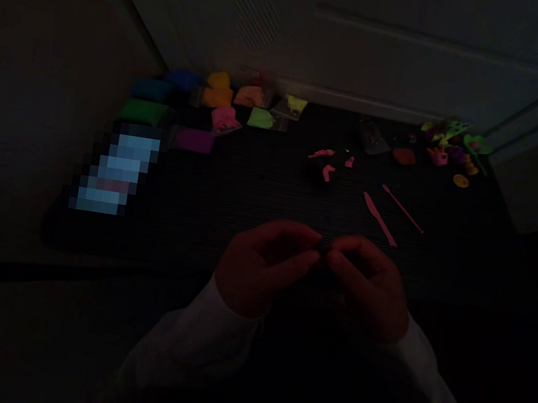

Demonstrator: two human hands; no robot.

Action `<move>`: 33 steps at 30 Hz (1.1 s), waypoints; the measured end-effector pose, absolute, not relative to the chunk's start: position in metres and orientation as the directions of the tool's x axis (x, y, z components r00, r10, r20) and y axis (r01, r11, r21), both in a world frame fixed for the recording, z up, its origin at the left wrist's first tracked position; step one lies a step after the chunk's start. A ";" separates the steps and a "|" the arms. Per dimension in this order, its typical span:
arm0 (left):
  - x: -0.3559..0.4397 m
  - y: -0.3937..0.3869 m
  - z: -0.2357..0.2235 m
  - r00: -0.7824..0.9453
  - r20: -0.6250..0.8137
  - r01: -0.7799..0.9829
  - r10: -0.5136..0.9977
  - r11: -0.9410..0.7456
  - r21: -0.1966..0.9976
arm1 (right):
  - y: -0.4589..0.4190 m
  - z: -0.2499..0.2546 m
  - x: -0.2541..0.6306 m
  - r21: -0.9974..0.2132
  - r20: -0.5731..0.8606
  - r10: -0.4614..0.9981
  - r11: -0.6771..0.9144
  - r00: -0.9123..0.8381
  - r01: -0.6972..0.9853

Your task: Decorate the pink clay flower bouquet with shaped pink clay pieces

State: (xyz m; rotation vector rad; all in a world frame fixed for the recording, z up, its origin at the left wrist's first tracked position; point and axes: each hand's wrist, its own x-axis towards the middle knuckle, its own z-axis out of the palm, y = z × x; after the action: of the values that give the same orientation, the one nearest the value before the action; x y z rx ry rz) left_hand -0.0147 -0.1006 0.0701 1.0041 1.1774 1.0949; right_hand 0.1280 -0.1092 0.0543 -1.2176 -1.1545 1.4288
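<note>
Over the front part of the dark table, my left hand and my right hand meet fingertip to fingertip. Both pinch a small dark piece of modelling clay between thumbs and forefingers; its exact shape is lost in the gloom. Beyond them sits a dark clay form with pink pieces on it. Right of that form lie a pink plastic clay knife and a thin pink modelling stick, nearest to my right hand.
Bags of coloured clay, including purple, pink and green, line the back left. A pixelated bright screen stands at left. Small clay models, a reddish lump and a yellow disc lie back right.
</note>
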 end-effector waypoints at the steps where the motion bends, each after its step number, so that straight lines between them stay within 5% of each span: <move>1: -0.015 -0.100 0.070 0.052 -0.188 -0.106 0.981 0.193 0.976 | -0.109 0.054 0.128 -0.985 -0.154 0.983 -0.161 -0.104 -0.065; 11: -0.015 -0.092 0.069 0.062 -0.230 -0.057 0.971 0.234 0.971 | -0.103 0.054 0.128 -0.992 -0.116 0.989 -0.111 -0.090 0.062; 22: -0.012 -0.093 0.067 0.117 -0.361 -0.299 0.925 0.380 0.875 | -0.106 0.057 0.132 -1.000 0.016 0.997 0.017 -0.074 0.005; 33: -0.009 -0.096 0.071 0.153 -0.353 -0.337 0.923 0.385 0.859 | -0.107 0.061 0.135 -0.993 0.031 0.997 0.039 -0.074 0.108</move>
State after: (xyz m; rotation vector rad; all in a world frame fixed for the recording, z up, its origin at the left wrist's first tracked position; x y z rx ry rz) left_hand -0.0094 -0.0956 0.0710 0.7051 1.0378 1.0199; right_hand 0.1347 -0.1073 0.0605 -1.2287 -1.3600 1.1821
